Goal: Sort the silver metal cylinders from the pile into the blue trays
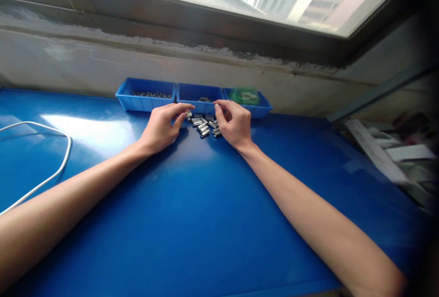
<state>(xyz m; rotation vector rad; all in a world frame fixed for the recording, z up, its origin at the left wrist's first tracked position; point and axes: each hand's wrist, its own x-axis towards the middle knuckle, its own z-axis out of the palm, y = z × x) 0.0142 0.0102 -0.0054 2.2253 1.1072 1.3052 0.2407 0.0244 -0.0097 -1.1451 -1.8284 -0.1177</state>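
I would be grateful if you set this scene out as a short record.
pile: loose silver-and-black pieces on the blue table
left hand: beside the pile's left edge, grip unclear
right hand: at the pile's right edge, grip unclear
left bin: small dark parts
middle bin: some dark pieces
right bin: green bundle
white cable: table's left side

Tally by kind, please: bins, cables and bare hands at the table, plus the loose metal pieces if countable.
Blue bins: 3
White cable: 1
Hands, left hand and right hand: 2
Total: 6
Metal pieces overlap, partly hidden; no exact count.
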